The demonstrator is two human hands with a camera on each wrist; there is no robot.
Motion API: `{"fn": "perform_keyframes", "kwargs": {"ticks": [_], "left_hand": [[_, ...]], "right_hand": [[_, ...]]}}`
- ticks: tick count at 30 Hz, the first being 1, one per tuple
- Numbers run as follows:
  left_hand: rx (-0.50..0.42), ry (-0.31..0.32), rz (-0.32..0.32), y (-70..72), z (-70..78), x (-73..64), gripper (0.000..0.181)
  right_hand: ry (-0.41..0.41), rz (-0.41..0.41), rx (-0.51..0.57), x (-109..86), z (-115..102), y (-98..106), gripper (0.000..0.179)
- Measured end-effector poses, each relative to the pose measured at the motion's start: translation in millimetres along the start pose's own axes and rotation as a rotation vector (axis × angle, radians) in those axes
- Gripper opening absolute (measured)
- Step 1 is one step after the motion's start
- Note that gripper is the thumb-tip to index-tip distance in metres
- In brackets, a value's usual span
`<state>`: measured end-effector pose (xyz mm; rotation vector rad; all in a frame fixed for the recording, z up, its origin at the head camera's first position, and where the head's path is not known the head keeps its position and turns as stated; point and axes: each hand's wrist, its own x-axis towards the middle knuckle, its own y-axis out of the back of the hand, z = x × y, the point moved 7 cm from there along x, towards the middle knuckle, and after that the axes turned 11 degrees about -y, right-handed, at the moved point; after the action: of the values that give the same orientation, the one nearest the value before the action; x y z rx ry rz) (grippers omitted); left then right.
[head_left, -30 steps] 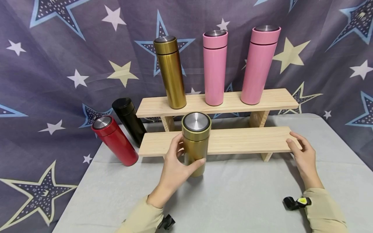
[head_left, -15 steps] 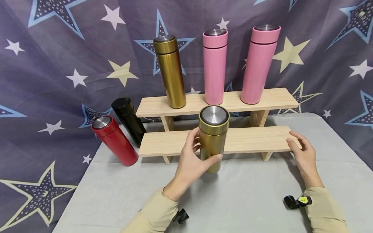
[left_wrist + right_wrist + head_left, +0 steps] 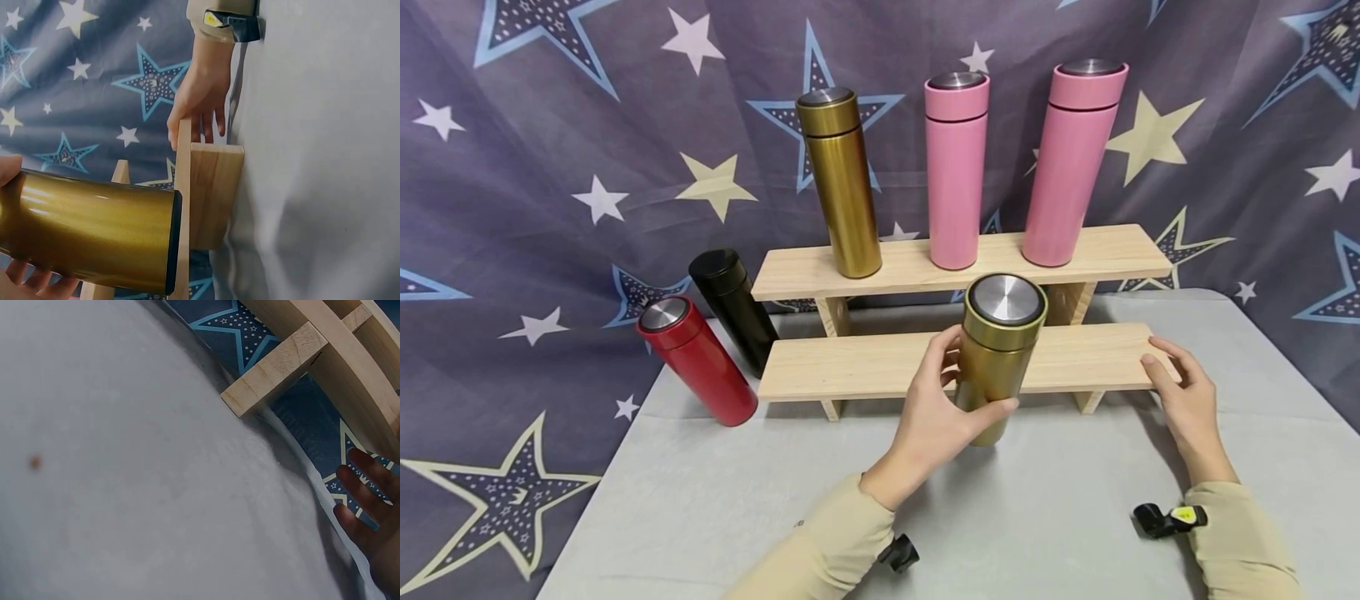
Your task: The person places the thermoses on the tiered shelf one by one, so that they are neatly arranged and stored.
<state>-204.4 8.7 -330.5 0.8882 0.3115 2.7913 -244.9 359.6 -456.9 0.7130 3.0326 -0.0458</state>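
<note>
My left hand (image 3: 934,421) grips a gold thermos bottle (image 3: 1000,362) round its lower body, thumb in front and fingers behind. The bottle has a brushed steel lid top and leans slightly, in front of the lower board (image 3: 842,365) of a two-tier wooden stand. In the left wrist view, the gold bottle's dark base (image 3: 175,242) appears close to the board; whether they touch I cannot tell. My right hand (image 3: 1189,410) holds the board's right end. In the left wrist view, the right hand's fingers (image 3: 207,125) reach below the board; the right wrist view shows several fingers (image 3: 362,494) extended.
On the upper board (image 3: 906,257) stand another gold bottle (image 3: 842,192) and two pink bottles, one central (image 3: 957,179) and one at right (image 3: 1075,171). Left of the stand are a red bottle (image 3: 703,367) and a black bottle (image 3: 737,312). A star-patterned cloth (image 3: 647,133) hangs behind.
My left hand has carried the gold bottle to the right along the front of the lower board. My right hand has stayed at the board's end.
</note>
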Motion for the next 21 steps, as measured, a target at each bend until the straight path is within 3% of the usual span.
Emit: {"fn": "perform_keyframes", "kwargs": {"ticks": [9, 21], "left_hand": [[-0.048, -0.008, 0.003, -20.4, 1.9, 11.5, 0.08], [-0.054, -0.104, 0.021, -40.2, 6.7, 37.1, 0.081]], "right_hand": [[-0.002, 0.009, -0.021, 0.3, 0.0, 0.7, 0.035], [-0.009, 0.039, -0.144, 0.7, -0.2, 2.4, 0.038]]}}
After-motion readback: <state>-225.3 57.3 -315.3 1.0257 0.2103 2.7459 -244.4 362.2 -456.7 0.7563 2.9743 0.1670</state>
